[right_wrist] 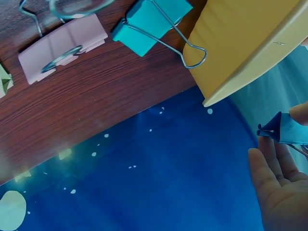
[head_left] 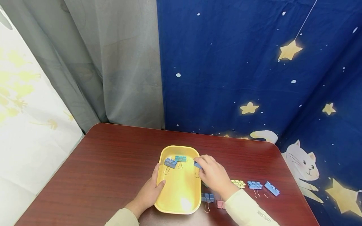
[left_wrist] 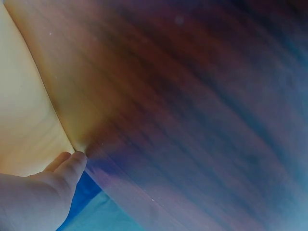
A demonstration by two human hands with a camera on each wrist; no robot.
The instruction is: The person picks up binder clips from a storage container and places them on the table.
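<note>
A yellow tray lies on the table with a teal binder clip and a blue binder clip inside, near its far end. My left hand grips the tray's left side, thumb over the rim and fingers along the outer wall. At the right rim, my right hand pinches another blue binder clip between thumb and fingers. In the right wrist view this clip is above the tray's edge, its wire handle hanging down.
Right of the tray lie a dark blue clip, a pink clip, a teal clip, a yellow clip and two blue clips, one at the far right. Curtains hang behind the brown table.
</note>
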